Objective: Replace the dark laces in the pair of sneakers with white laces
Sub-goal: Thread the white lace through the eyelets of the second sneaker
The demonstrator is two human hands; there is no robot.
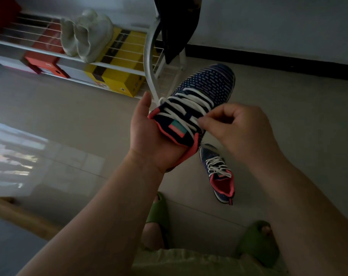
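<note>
At the far left a white wire rack (117, 54) carries a pair of pale shoes (86, 34), with a red box (46, 62) and a yellow box (117, 76) on the shelf beneath. Right of that, near the middle, the left hand (147, 136) comes up from the near left with its palm turned up and its thumb raised; it cradles the heel end of a navy knit sneaker (201, 98) with a coral collar, the fingers hidden under the shoe, so how tightly they curl cannot be told. The sneaker is held above the floor, its toe pointing far and to the right, and a white lace (189, 104) crosses its eyelets. Just right of the tongue, the right hand (240, 130) reaches in from the near right, knuckles up, its thumb and forefinger pinched together on the white lace near the top eyelets, the other fingers curled. Below the hands, the second sneaker (218, 172), also with white lacing, lies on the tiled floor (288, 96). Nearest, two feet in green slippers (256, 242) stand on the floor.
</note>
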